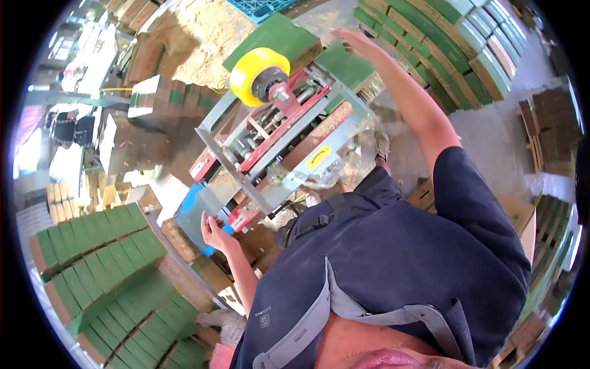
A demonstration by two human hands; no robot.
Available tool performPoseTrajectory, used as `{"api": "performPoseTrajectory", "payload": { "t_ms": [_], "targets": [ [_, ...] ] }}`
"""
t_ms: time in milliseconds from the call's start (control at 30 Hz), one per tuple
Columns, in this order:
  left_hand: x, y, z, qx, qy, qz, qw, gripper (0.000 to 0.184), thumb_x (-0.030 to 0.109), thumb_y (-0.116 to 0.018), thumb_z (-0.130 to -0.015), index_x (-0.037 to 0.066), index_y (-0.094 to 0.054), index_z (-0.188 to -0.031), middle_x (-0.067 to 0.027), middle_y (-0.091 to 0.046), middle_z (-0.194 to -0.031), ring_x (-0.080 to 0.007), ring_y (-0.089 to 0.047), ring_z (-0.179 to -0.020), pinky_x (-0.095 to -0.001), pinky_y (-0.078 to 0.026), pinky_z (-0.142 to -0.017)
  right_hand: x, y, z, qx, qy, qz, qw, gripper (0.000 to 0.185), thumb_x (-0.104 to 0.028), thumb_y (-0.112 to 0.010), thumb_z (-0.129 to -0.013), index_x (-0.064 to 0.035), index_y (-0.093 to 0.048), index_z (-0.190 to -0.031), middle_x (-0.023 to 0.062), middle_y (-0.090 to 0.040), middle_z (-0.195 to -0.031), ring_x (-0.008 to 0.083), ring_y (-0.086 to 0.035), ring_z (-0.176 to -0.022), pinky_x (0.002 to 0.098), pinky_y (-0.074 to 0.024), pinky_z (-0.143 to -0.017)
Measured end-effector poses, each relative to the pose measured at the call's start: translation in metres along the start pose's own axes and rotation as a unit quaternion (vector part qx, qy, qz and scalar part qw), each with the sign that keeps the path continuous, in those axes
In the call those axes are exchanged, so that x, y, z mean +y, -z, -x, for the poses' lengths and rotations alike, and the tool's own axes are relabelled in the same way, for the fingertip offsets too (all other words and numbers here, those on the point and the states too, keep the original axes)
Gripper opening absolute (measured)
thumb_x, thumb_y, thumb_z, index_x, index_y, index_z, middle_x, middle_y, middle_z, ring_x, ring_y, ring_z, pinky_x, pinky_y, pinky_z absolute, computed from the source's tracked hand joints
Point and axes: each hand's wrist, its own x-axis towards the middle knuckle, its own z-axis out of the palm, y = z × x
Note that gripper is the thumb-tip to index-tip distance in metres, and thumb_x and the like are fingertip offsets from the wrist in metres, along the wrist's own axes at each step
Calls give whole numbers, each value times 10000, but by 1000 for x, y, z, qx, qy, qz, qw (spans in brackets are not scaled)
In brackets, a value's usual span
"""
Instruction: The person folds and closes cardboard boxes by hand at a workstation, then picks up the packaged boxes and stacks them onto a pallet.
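Yellow wheel [248,77] rides a machine [284,142] near twelve o'clock; left hand [217,234], grip loosely parted, at eight; right hand [361,47], wide, at one.

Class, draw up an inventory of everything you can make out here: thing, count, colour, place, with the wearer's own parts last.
Machine: one, grey and red, centre
Wheel: one, yellow with dark hub, on the machine
Sticker: one, yellow, machine's side
Stacked pieces: many, green and brown, lower left and upper right
Grid panel: one, blue, top edge
Loose material: uncountable, tan, top
Shirt: one, dark with grey trim, lower centre
Shoe: one plainly seen, pale, right of the machine
Left hand: one, bare, by the machine's lower end
Right hand: one, bare, top centre, beyond the machine
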Motion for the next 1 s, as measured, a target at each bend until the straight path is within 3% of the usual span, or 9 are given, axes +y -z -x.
{"api": "performPoseTrajectory", "payload": {
  "t_ms": [267,367,433,500,567,667,733,800,1000],
  "targets": [
    [82,-193,191,-182,-197,-241,933,172,3,-648,-851,-11,-693,-1017,-88,-684,-866,-177,-634,-758,-270,-496,-675,-7,-25,-118,-331,-38,-67,941,741,-604,-616,-854,-90,-515,-1378,81,-530,-1366,215,-571,-1109,344,-453,-952],
    [157,-306,203,-330,-354,-281,829,290,-15,-687,-795,22,-686,-1082,-148,-667,-1036,-283,-656,-935,-328,-531,-756,20,1,-134,-159,111,105,975,720,-587,-648,-823,-58,-579,-1307,121,-576,-1340,283,-574,-1177,377,-449,-995],
    [194,-375,191,-378,-292,-250,842,386,39,-697,-802,53,-651,-1184,-154,-597,-1223,-316,-595,-1118,-397,-506,-894,73,46,-156,-18,136,261,955,697,-572,-676,-788,-84,-606,-1280,159,-565,-1347,314,-556,-1213,399,-447,-1005],
    [202,-433,154,-336,-377,-358,785,526,154,-686,-844,55,-539,-1339,-204,-517,-1366,-353,-481,-1278,-434,-389,-1062,113,99,-161,38,30,335,941,670,-560,-689,-769,-115,-621,-1266,184,-589,-1302,338,-554,-1206,422,-459,-987],
    [191,-485,104,-240,-380,-478,755,681,320,-677,-859,79,-418,-1441,-269,-364,-1473,-399,-348,-1375,-453,-319,-1117,178,122,-186,-87,-58,371,923,641,-554,-677,-796,-114,-625,-1258,165,-629,-1251,299,-584,-1179,402,-462,-974],
    [159,-533,28,-162,-337,-547,749,903,564,-664,-808,98,-314,-1498,-319,-260,-1508,-438,-264,-1413,-458,-283,-1138,176,138,-128,-160,-143,68,974,663,-563,-662,-823,-57,-620,-1249,135,-652,-1223,233,-597,-1146,369,-461,-962],
    [154,-549,-5,-160,-112,-592,782,1070,754,-623,-719,145,-266,-1523,-325,-212,-1526,-440,-222,-1433,-533,-242,-1140,183,134,-130,-181,-169,66,966,679,-565,-663,-828,-39,-612,-1254,127,-650,-1231,213,-594,-1144,361,-459,-961],
    [161,-557,-11,-152,-80,-611,773,1093,792,-587,-710,174,-228,-1536,-316,-193,-1536,-426,-199,-1444,-590,-215,-1125,183,127,-122,-154,-51,95,982,704,-579,-723,-756,-5,-644,-1156,177,-690,-1049,270,-650,-1030,401,-499,-883],
    [124,-549,-66,-171,-96,-569,799,955,853,-417,-765,297,-270,-1528,-279,-123,-1572,-420,-117,-1468,-705,-119,-1090,156,103,-119,-191,-111,169,960,909,-553,-811,-653,43,-553,-1289,198,-641,-1216,257,-647,-1059,368,-487,-937]
  ]
}}
